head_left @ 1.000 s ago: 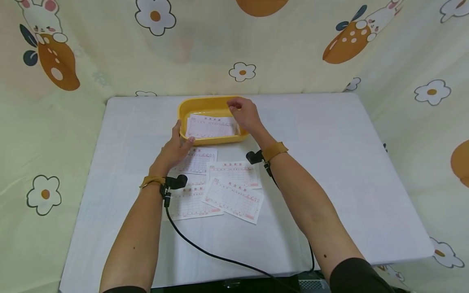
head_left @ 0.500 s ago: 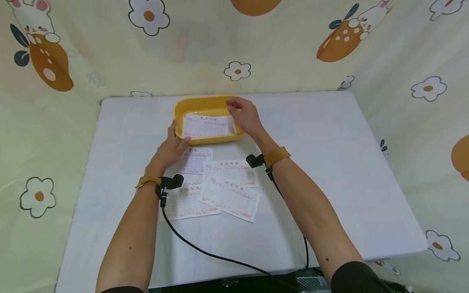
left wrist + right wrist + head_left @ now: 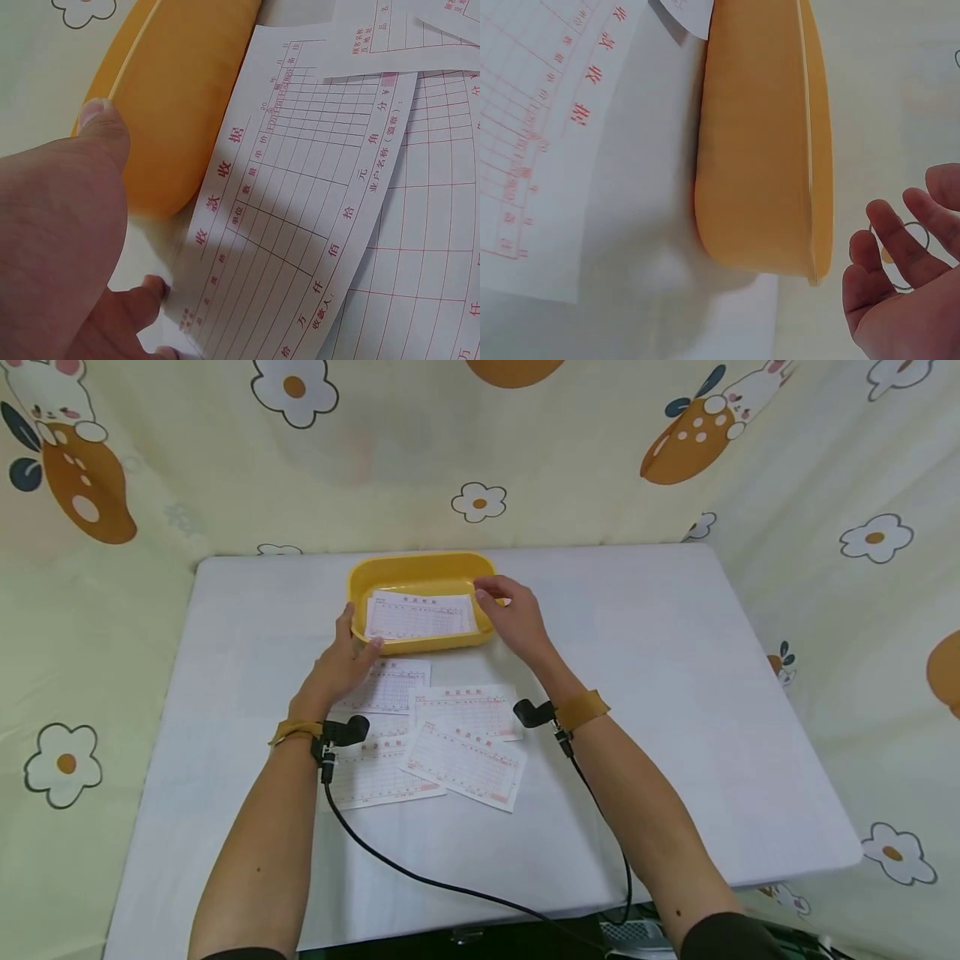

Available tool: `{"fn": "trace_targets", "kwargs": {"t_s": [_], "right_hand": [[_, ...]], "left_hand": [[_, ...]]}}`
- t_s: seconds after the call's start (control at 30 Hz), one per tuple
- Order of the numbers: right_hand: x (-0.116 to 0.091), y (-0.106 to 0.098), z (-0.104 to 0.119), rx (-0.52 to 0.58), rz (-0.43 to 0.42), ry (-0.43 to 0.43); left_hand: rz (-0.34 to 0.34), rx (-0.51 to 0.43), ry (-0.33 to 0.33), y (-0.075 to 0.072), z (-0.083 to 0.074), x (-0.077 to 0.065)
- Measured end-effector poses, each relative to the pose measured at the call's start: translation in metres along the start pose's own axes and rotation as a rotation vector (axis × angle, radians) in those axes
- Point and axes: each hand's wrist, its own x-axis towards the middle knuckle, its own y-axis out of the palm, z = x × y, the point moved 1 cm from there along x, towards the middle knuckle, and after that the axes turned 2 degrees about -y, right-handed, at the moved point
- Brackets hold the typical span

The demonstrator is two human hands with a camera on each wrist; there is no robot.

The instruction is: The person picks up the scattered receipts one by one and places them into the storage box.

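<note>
A yellow plastic tray (image 3: pixel 420 647) stands at the back of the table, with printed receipt slips (image 3: pixel 420 616) lying inside it. My left hand (image 3: pixel 341 664) holds the tray's left front corner. In the left wrist view its thumb (image 3: pixel 97 120) lies on the rim, while other fingers (image 3: pixel 150 292) come down around the end, near a receipt slip. My right hand (image 3: pixel 516 617) hovers at the tray's right end, fingers loosely bent with nothing between them. The right wrist view shows these fingers (image 3: pixel 892 236) apart from the tray wall.
Several receipt slips (image 3: pixel 468 764) lie overlapping in front of the tray. The white table (image 3: pixel 675 710) extends widely to the right. A black cable (image 3: pixel 450 889) runs between the wrist cameras. A patterned curtain (image 3: pixel 570 452) hangs close behind the table.
My right hand has shifted right and slightly toward me, off the tray's right end. My left hand keeps its hold, and the slips stay put. The head view has turned slightly right.
</note>
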Motion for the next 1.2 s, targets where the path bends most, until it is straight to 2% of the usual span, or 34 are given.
{"fn": "trace_targets", "kwargs": {"t_s": [0.33,0.47,0.7,1.07,1.2], "right_hand": [[-0.031,-0.009,-0.013,0.014,-0.05,-0.015],[-0.049,-0.01,-0.022,0.009,-0.046,0.012],[-0.085,-0.011,-0.038,0.0,-0.013,0.038],[-0.143,-0.007,-0.063,-0.044,0.1,0.11],[-0.162,-0.005,-0.072,-0.045,0.113,0.143]], "left_hand": [[-0.006,0.003,0.009,0.0,-0.001,-0.002],[-0.002,-0.005,0.007,0.0,-0.002,-0.002],[-0.01,-0.002,0.008,0.001,-0.003,-0.003],[-0.008,-0.001,0.011,0.001,-0.001,-0.003],[-0.007,0.001,0.01,0.001,0.0,-0.001]]}}
